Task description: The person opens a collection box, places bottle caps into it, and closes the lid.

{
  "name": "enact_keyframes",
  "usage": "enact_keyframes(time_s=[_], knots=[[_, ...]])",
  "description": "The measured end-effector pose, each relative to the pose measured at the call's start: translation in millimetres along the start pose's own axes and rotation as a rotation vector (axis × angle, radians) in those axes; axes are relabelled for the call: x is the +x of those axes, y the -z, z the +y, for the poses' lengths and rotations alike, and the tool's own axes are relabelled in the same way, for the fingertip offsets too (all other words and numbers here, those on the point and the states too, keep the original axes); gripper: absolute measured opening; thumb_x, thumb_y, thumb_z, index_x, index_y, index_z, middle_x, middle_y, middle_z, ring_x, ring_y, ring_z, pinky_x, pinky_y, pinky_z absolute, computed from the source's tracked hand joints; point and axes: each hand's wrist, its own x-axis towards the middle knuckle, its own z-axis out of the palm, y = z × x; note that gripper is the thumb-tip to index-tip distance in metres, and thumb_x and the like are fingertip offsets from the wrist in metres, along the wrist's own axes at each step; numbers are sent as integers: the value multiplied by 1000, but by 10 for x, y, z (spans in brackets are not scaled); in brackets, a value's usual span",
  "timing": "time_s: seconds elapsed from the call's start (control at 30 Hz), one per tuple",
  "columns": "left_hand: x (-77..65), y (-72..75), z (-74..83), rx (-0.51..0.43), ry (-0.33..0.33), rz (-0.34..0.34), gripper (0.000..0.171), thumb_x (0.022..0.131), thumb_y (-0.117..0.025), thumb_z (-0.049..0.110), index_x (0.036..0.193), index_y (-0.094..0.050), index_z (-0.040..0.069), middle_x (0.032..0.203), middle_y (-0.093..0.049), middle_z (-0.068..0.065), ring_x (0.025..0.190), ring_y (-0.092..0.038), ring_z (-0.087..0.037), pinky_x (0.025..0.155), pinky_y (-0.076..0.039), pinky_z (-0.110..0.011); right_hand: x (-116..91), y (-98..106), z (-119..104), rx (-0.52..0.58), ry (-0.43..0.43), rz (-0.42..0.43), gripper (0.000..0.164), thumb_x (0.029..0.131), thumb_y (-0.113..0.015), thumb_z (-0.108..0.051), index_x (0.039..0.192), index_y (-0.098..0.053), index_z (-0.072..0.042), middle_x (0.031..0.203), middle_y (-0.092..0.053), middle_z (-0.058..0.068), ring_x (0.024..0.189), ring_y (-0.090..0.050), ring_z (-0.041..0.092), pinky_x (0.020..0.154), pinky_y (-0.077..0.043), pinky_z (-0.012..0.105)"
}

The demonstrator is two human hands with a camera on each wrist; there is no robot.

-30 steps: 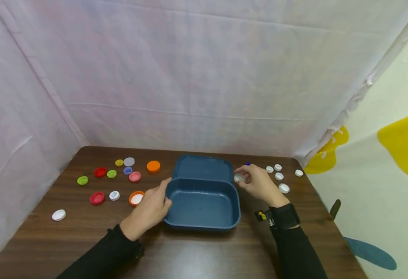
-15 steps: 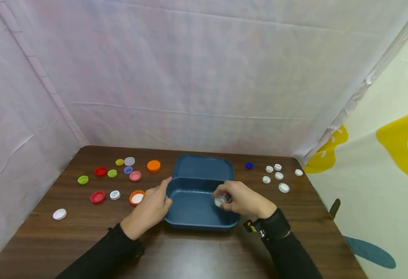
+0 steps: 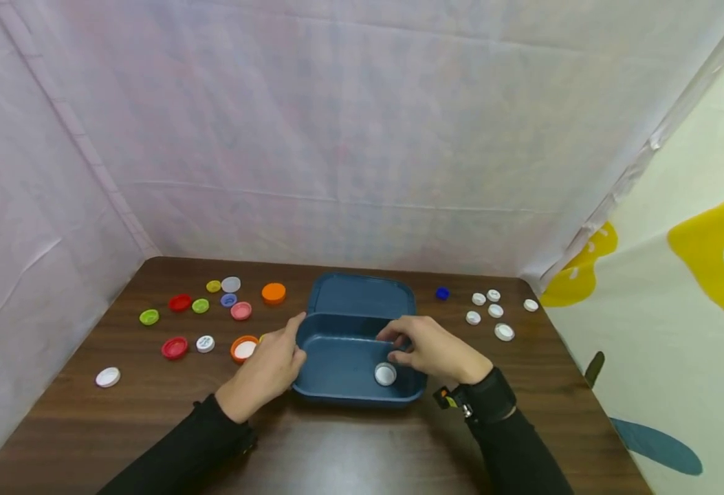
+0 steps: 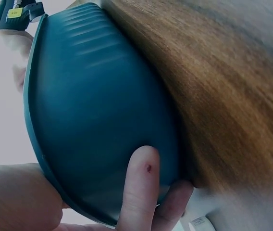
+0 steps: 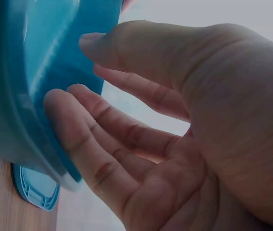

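Observation:
A dark blue plastic box [image 3: 337, 368] stands on the table, and a white bottle cap [image 3: 385, 374] lies on its floor, towards the front right. My left hand [image 3: 265, 375] grips the box's left wall. In the left wrist view the thumb is at the rim and the fingers [image 4: 141, 187] lie against the outside wall. Over the right part of the box is my right hand [image 3: 436, 349], just beside the cap and holding nothing. The right wrist view shows its fingers [image 5: 103, 168] and thumb spread apart near the box wall.
Behind the box lies its blue lid [image 3: 362, 294]. Several coloured caps, such as a red cap [image 3: 174, 348] and an orange cap [image 3: 273, 293], are scattered on the left. To the right are a dark blue cap [image 3: 442, 293] and several white caps [image 3: 505, 333].
My right hand carried the white cap from the table right of the box leftward into the box and let go of it. My left hand stayed on the box.

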Motion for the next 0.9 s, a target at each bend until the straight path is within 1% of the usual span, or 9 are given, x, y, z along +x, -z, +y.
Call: enact_keyframes(time_s=[0.13,0.23,0.3,0.4,0.57,0.67,0.73,0.83,0.9], knots=[[18,9,10,10,-21,14,69,108,-63,-1,174,-41,-6,84,-63,-6,61,-61,-12,55,-54,-25,-18,64,9,5,-13,42,32,109,-83,-12,140,-81,-11,136,-82,10,116,-79,19,93,-66,30],[22,11,15,10,-17,10,69,108,-63,-1,174,-41,-6,84,-63,-6,61,-61,-12,56,-54,-26,-21,101,46,-7,-1,100,28,110,-82,-14,139,-81,-12,132,-83,10,112,-80,17,90,-67,29],[22,7,18,6,-6,3,69,109,-63,0,174,-40,-6,85,-63,-6,61,-61,-12,56,-55,-26,-16,126,92,-16,5,150,26,111,-81,-15,137,-82,-11,131,-84,11,111,-81,18,90,-68,32],[20,3,17,1,12,-3,70,108,-62,0,175,-40,-6,85,-63,-7,60,-61,-13,55,-55,-26,-8,165,196,-16,-24,222,25,113,-78,-16,137,-82,-11,130,-85,10,111,-82,20,93,-70,38],[19,-3,16,-7,11,5,71,108,-63,-1,175,-40,-6,87,-64,-7,60,-62,-13,55,-57,-26,19,230,440,-22,-110,338,24,114,-76,-15,137,-81,-10,125,-86,9,112,-84,25,97,-70,49],[21,-3,13,-13,15,1,72,108,-63,-1,175,-39,-5,89,-64,-8,61,-63,-13,55,-58,-25,72,275,619,-48,-156,391,24,114,-75,-14,136,-82,-8,126,-85,13,114,-83,32,100,-68,56],[24,-2,9,-17,22,-6,72,108,-63,-1,176,-38,-5,89,-64,-9,60,-63,-13,55,-58,-25,123,303,770,-72,-181,413,26,113,-75,-13,136,-81,-5,128,-84,18,114,-82,36,101,-67,60],[28,-8,5,-14,18,-6,72,108,-63,-1,176,-38,-5,89,-64,-9,60,-64,-13,55,-58,-25,202,324,970,-109,-214,430,29,110,-76,-12,137,-80,-2,129,-80,25,112,-81,39,99,-67,60],[21,-15,6,-13,19,-10,72,109,-63,-1,176,-37,-5,89,-64,-8,60,-64,-13,55,-58,-25,238,332,1062,-122,-238,425,31,109,-76,-11,138,-80,-1,130,-77,28,112,-80,40,99,-67,60]])
